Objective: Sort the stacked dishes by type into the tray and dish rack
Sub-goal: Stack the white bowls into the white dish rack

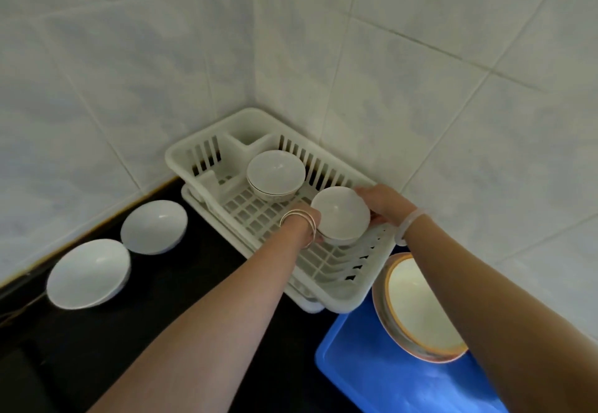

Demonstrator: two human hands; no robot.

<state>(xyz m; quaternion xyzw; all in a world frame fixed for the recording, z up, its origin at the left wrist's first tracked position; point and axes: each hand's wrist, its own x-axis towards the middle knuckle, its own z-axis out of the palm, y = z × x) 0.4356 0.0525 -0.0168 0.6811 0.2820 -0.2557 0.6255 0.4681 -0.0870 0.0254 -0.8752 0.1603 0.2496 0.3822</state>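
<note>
A white bowl (339,210) sits low over the floor of the cream plastic dish rack (200,153), held between both hands. My left hand (309,223) grips its near left side, mostly hidden behind the bowl. My right hand (383,200) clasps its far right side. A small stack of white bowls (275,169) stands in the rack behind it. Orange-rimmed plates (417,309) are stacked on the blue tray (372,367) at the lower right. Two shallow white bowls (153,226) (87,273) rest on the black counter to the left.
The rack stands in the corner of two white tiled walls (453,72), on a white drip tray. The black counter (161,331) stretches to the left and front. The rack's cutlery compartment (249,131) is at the far end.
</note>
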